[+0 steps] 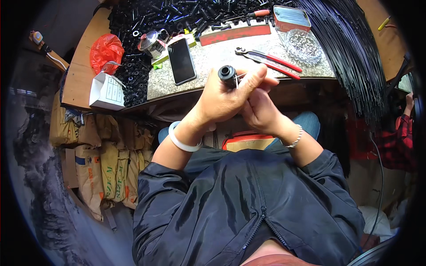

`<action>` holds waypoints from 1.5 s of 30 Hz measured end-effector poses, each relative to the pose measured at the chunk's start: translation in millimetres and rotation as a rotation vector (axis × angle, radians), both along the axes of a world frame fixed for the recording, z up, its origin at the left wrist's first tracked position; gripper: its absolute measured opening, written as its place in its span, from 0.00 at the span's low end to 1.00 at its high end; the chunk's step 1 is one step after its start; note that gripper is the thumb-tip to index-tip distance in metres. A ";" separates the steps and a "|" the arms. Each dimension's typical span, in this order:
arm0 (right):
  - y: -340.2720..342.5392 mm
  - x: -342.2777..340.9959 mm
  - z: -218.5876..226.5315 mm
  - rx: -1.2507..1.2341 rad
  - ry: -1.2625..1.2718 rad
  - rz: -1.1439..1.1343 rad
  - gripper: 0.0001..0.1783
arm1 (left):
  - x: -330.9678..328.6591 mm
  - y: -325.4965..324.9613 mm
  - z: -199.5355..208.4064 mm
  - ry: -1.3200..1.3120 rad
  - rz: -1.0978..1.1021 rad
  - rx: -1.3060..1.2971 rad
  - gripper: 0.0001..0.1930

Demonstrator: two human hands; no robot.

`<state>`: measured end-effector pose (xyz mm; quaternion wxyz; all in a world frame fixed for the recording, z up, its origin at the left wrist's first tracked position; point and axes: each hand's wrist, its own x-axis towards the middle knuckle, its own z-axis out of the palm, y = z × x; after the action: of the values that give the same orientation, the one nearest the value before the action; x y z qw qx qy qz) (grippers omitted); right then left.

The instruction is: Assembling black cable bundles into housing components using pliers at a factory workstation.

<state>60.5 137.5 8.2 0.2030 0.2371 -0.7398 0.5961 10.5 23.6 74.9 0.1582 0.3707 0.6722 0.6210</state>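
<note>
My left hand (221, 102) is closed round a black tubular part (226, 74), whose round hollow end points up toward me. Beside that end, a thin shiny sliver, perhaps wire or a small clip, shows at my left thumb. My right hand (262, 110) meets the left one from the right, its fingers bent and partly hidden behind the left thumb. What the right fingers grip, if anything, cannot be made out. Just beyond the hands, red-handled pliers (276, 64) lie on the pale work surface (213, 55). A dark-screened phone (181, 62) rests left of them.
Black small parts (155, 17) heap along the back. A glass dish (303, 46), a tin (290, 18) and a bundle of long black rods (346, 48) are at the right. A red bag (106, 53) and white box (108, 92) stand left. Sacks (106, 168) lean below; a person's checked sleeve (401, 144) shows right.
</note>
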 end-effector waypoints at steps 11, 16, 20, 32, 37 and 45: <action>19.8 18.7 55.9 0.506 0.362 -0.507 0.16 | 13.7 5.7 -27.6 0.416 0.316 0.183 0.13; 43.0 13.6 31.2 0.471 0.366 -0.481 0.07 | 5.6 -17.2 -21.1 -0.054 0.460 0.184 0.15; 93.8 -26.8 -31.1 0.613 0.100 -0.603 0.08 | 2.5 -19.3 -24.7 -0.048 0.382 0.205 0.19; 109.9 1.3 10.5 0.355 -0.181 -0.265 0.10 | -15.4 -12.9 -35.6 0.138 0.453 0.107 0.15; 81.5 45.5 65.8 0.918 0.170 -0.486 0.19 | -21.4 -13.1 -42.6 0.125 0.506 0.123 0.14; 75.4 51.1 79.7 1.069 0.384 -0.578 0.18 | -19.2 -5.1 -41.6 0.017 0.493 0.173 0.13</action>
<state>111.6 212.9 87.9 0.3380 0.1990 -0.9198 0.0125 -8.8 18.4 33.3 -0.0358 0.2132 0.6880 0.6928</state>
